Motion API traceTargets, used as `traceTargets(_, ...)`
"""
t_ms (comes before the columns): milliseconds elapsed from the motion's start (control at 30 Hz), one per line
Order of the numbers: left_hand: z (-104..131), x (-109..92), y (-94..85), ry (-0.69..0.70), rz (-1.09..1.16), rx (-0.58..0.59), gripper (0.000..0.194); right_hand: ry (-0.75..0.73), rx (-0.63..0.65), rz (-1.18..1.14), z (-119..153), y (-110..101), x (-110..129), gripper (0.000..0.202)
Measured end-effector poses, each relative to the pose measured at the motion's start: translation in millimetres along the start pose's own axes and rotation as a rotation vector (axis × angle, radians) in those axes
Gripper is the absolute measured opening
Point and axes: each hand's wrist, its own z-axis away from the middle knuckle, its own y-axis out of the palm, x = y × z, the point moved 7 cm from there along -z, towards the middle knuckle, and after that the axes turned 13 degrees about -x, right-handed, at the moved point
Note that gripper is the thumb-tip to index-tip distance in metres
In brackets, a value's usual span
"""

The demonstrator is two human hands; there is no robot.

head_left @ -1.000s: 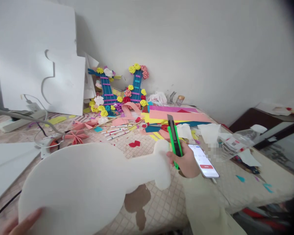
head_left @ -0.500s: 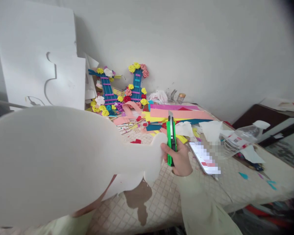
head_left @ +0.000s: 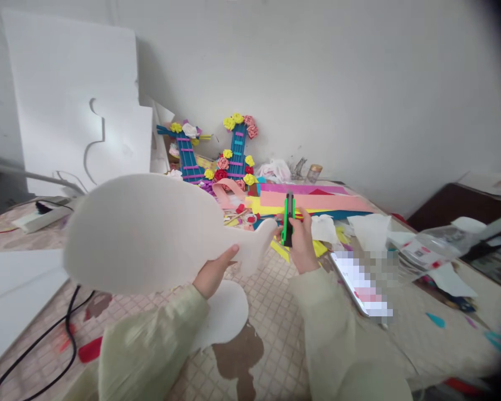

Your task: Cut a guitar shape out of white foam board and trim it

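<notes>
Evidently, above the counter (head_left: 271,328), left of its middle, the white cut-out (head_left: 142,234) is raised, its neck (head_left: 246,245) toward the right edge. The left hand (head_left: 212,273) grips the neck's base; the right hand (head_left: 303,244), apart from it, clasps a green cutter (head_left: 289,220). Steadying the white cut-out seems the step; next calls for keeping cutter and left hand apart.

– what sort of place is it?
– a craft corner in a room, it seems: the tabletop (head_left: 271,312) carries coloured paper strips (head_left: 313,200) and flower-decked guitar shapes (head_left: 237,150), and a cut white board (head_left: 67,83) stands against the wall (head_left: 338,83).
</notes>
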Motion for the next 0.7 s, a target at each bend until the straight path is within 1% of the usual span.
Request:
traceTargets(33, -4.6, 4.0, 1.8, -0.02, 0.015, 0.008, 0.036, 0.0, 0.001, -0.031, -8.7, -1.5, -2.4, 0.049)
traceTargets(67, -8.9, 7.9, 3.1, -0.04, 0.029, 0.013, 0.035, 0.007, 0.01, -0.054, -15.4, -3.9, -4.9, 0.05)
traceTargets(133, -16.6, 14.0, 4.3, -0.073, 0.052, 0.016, 0.035, 0.037, 0.063, -0.095, -21.8, -9.7, -8.6, 0.043)
traceTargets(167, -19.9, 16.0, 4.4, -0.089, 0.059, 0.017, 0.034, 0.053, 0.108, -0.116, -21.5, -12.3, -9.1, 0.039)
traceTargets(233, -24.7, 17.4, 3.3, -0.114, 0.066, 0.017, 0.031, 0.066, 0.202, -0.151, -16.3, -16.4, -6.5, 0.037)
traceTargets(267, -26.0, 16.7, 1.9, -0.121, 0.065, 0.015, 0.03, 0.049, 0.237, -0.162, -12.5, -17.9, -3.2, 0.037)
traceTargets(333, -26.1, 12.7, -2.8, -0.125, 0.054, 0.008, 0.03, -0.024, 0.26, -0.155, -4.9, -19.8, 5.2, 0.038)
traceTargets(433, -20.5, 1.6, -14.7, -0.114, 0.012, -0.022, 0.032, -0.16, 0.21, -0.062, 5.0, -19.2, 14.5, 0.039)
traceTargets(500, -14.8, -8.0, -23.9, -0.099, -0.025, -0.045, 0.033, -0.261, 0.122, 0.012, 10.5, -20.7, 18.5, 0.035)
traceTargets(600, -8.1, -22.8, -34.7, -0.058, -0.078, -0.064, 0.037, -0.406, -0.002, 0.09, 20.1, -25.4, 21.2, 0.024)
traceTargets(633, -7.3, -27.4, -37.1, -0.032, -0.098, -0.066, 0.037, -0.426, -0.021, 0.119, 23.3, -26.2, 19.8, 0.022)
traceTargets(700, -7.9, -34.1, -39.9, 0.024, -0.138, -0.064, 0.036, -0.42, 0.0, 0.234, 29.3, -23.9, 12.9, 0.02)
